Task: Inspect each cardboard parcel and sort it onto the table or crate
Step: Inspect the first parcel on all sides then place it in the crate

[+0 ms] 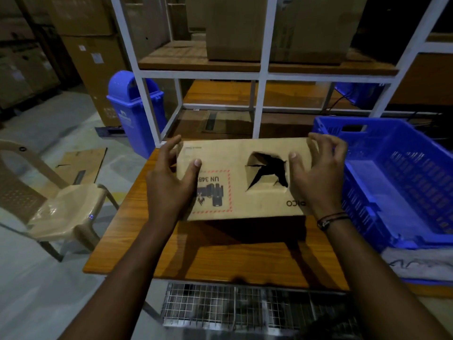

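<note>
Both arms reach forward. The left hand (pixel 171 182) and right hand (pixel 318 177) grip the parcel (pixel 220 153) by its ends, thumbs on top, fingers (pixel 326 143) curled over the edges. It hangs flat above the tabletop (pixel 220 256), beside the crate (pixel 397 173). A torn hole (pixel 267 173) gapes in its top.

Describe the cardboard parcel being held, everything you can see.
The cardboard parcel is a flat brown box held over the wooden table. Its upper face has a torn, caved-in hole and a red-bordered UN label, seen upside down. The left hand and right hand grip its ends, thumbs on top.
</note>
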Available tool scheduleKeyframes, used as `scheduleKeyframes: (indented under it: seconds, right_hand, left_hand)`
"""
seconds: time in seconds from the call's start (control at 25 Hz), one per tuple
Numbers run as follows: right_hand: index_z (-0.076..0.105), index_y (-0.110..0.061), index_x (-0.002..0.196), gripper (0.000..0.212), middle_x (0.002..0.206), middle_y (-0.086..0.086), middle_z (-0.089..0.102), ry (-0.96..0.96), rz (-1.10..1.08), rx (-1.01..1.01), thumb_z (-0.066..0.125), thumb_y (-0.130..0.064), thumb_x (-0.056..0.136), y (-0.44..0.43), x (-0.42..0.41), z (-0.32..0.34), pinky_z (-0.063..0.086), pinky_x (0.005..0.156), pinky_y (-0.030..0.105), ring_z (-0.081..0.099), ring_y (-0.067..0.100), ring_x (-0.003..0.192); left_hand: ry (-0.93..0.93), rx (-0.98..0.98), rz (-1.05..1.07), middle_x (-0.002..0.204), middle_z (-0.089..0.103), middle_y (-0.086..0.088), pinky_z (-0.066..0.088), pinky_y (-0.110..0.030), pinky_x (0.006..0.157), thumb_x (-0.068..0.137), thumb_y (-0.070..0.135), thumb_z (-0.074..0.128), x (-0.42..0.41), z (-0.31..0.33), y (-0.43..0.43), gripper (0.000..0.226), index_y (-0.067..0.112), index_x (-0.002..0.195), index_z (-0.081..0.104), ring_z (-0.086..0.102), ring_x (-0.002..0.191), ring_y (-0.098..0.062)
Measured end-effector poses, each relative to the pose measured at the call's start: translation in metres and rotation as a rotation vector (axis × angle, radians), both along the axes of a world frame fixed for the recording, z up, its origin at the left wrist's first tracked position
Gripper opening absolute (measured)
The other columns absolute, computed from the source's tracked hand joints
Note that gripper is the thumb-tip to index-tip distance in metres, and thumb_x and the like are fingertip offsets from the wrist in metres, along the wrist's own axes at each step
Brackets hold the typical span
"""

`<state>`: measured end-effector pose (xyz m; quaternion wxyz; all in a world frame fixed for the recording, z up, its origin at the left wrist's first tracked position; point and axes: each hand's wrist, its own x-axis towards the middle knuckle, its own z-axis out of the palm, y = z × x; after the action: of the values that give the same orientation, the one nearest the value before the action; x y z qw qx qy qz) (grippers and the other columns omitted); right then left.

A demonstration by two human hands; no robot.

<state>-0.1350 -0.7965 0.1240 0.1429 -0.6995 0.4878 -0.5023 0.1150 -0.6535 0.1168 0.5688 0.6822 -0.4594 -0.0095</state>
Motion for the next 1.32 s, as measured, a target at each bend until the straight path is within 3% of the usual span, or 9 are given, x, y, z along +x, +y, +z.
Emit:
scheduleKeyframes:
  seconds: [0.2,0.36,0.44,0.56,0.76,0.92,1.0,1.16,1.32]
  right_hand:
    - [0.059,-0.013,0.117,0.031,0.130,0.009,0.044,0.152,0.022,-0.017,0.068,-0.036,0.098,-0.008,0.005,0.004,0.045,0.078,0.030,0.050,0.015,0.101]
    - [0.052,-0.026,0.145,0.048,0.161,-0.001,0.034,0.393,0.112,0.117,0.053,-0.050,0.103,-0.006,0.004,-0.006,0.047,0.094,0.041,0.046,0.033,0.137]
    - [0.041,-0.033,0.155,0.058,0.171,-0.006,0.019,0.416,0.109,0.234,0.045,-0.060,0.103,-0.002,0.005,-0.012,0.043,0.105,0.051,0.032,0.038,0.148]
    - [0.041,-0.031,0.155,0.062,0.172,-0.004,0.017,0.363,0.108,0.264,0.046,-0.062,0.102,0.001,0.008,-0.012,0.038,0.111,0.054,0.029,0.037,0.151]
    - [0.061,-0.020,0.136,0.047,0.154,0.005,0.045,0.188,0.051,0.077,0.054,-0.052,0.102,-0.002,0.007,-0.015,0.050,0.104,0.049,0.047,0.026,0.136]
    - [0.057,-0.013,0.140,0.040,0.151,0.011,0.043,0.076,-0.008,-0.026,0.059,-0.030,0.103,-0.011,0.013,-0.004,0.042,0.098,0.024,0.047,0.023,0.132]
    - [0.049,-0.013,0.148,0.049,0.153,0.012,0.041,0.035,-0.017,0.033,0.061,-0.027,0.102,-0.015,0.018,-0.005,0.036,0.098,0.013,0.046,0.023,0.135]
    - [0.035,-0.026,0.155,0.062,0.149,0.002,0.051,-0.136,0.032,0.249,0.062,-0.040,0.101,-0.008,0.018,-0.025,0.047,0.101,0.035,0.052,0.021,0.133]
    - [0.040,-0.021,0.157,0.074,0.142,-0.012,0.046,-0.242,0.070,0.659,0.060,-0.060,0.097,0.015,0.002,-0.048,0.036,0.106,0.034,0.044,0.012,0.132]
  left_hand:
    - [-0.064,0.074,-0.092,0.128,0.061,0.013,0.052,-0.009,0.076,0.098,0.031,0.070,0.007,-0.004,-0.009,0.046,0.026,0.141,0.056,0.061,0.108,0.006]
    - [0.000,0.188,-0.233,0.147,0.052,0.009,0.058,-0.042,0.098,0.097,0.050,0.068,0.011,-0.020,-0.008,0.054,0.041,0.147,0.050,0.051,0.134,-0.008]
    - [-0.007,0.227,-0.209,0.150,0.049,0.005,0.055,-0.038,0.101,0.097,0.051,0.066,0.009,-0.025,-0.007,0.059,0.043,0.151,0.045,0.048,0.135,-0.009]
    - [-0.064,0.238,-0.163,0.153,0.049,0.000,0.049,-0.032,0.100,0.098,0.044,0.067,0.007,-0.030,-0.006,0.064,0.042,0.156,0.041,0.046,0.137,-0.013]
    - [-0.063,0.097,-0.013,0.141,0.062,0.005,0.060,-0.040,0.090,0.102,0.040,0.062,0.009,-0.019,-0.007,0.043,0.037,0.145,0.055,0.062,0.118,-0.010]
    - [-0.123,0.046,0.046,0.123,0.066,0.011,0.055,-0.024,0.074,0.103,0.035,0.062,0.017,-0.007,-0.015,0.045,0.038,0.148,0.053,0.065,0.098,-0.007]
    - [-0.139,0.080,0.044,0.116,0.059,0.013,0.051,-0.025,0.072,0.104,0.032,0.060,0.017,-0.008,-0.021,0.050,0.038,0.152,0.047,0.062,0.095,-0.008]
    - [-0.132,0.108,0.020,0.128,0.062,0.003,0.048,-0.025,0.072,0.105,0.035,0.055,0.024,-0.011,-0.032,0.043,0.041,0.147,0.045,0.062,0.105,-0.015]
    - [-0.112,0.079,-0.008,0.125,0.053,0.015,0.047,-0.025,0.074,0.105,0.031,0.056,0.028,-0.009,-0.029,0.037,0.038,0.140,0.048,0.062,0.109,-0.017]
